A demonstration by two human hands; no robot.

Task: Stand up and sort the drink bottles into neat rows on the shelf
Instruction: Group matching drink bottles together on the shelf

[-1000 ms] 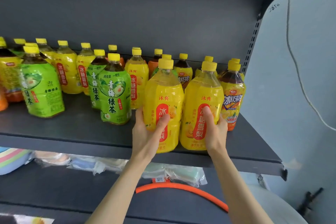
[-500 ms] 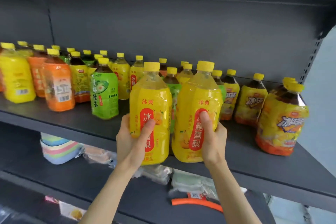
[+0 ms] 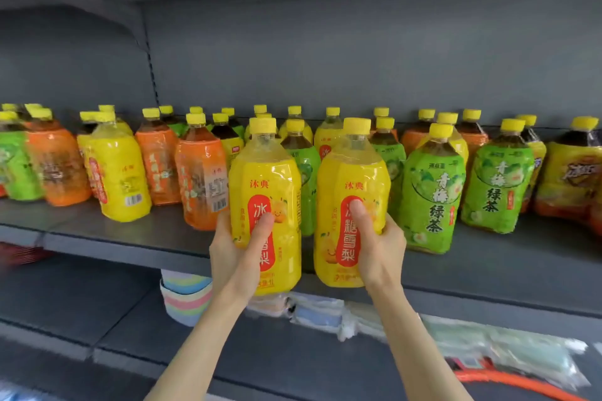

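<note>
I hold two big yellow pear-drink bottles in front of the dark grey shelf [image 3: 136, 239]. My left hand [image 3: 236, 251] grips the left yellow bottle [image 3: 265, 179], thumb on its red label. My right hand [image 3: 378, 247] grips the right yellow bottle [image 3: 353, 179] the same way. Both bottles are upright, lifted, with their bases hanging past the shelf's front edge. Behind them stand many yellow-capped bottles: green tea bottles [image 3: 430, 202], orange ones [image 3: 198, 185], another yellow one [image 3: 119, 176] and a dark iced tea bottle [image 3: 576, 179] at far right.
Bottles crowd the shelf in mixed colours from left to right. Bare shelf surface shows at the front left and front right. On the lower shelf lie a pastel striped stack [image 3: 187, 298], plastic-wrapped packs [image 3: 312, 311] and an orange hose [image 3: 508, 382].
Both hands have carried the two yellow bottles leftward along the shelf, away from its right end. My view has swung left, so more orange and green bottles show.
</note>
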